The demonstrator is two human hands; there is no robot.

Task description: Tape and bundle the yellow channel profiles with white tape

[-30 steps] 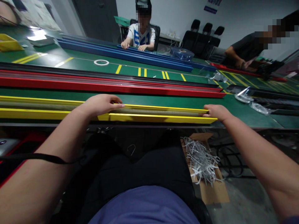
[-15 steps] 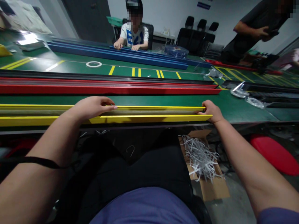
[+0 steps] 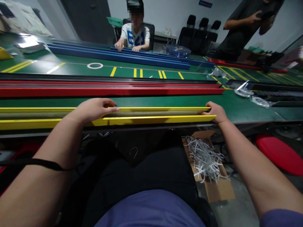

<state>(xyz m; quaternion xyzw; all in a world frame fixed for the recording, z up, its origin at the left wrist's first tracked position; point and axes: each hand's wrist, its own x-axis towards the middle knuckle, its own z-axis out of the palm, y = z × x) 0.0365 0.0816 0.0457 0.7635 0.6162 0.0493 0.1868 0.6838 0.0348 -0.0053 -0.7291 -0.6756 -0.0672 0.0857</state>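
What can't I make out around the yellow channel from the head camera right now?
Head view, yellow channel: left end cut off by frame edge.
Head view, its contents: dim, blurred.
Head view, right hand: grip unclear, fingertips out of sight at channel end.

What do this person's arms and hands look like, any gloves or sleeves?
The left hand and right hand are bare, with no gloves, rings or watch. Forearms are uncovered. A thin black strap crosses the left forearm; a purple sleeve edge shows at the right upper arm.
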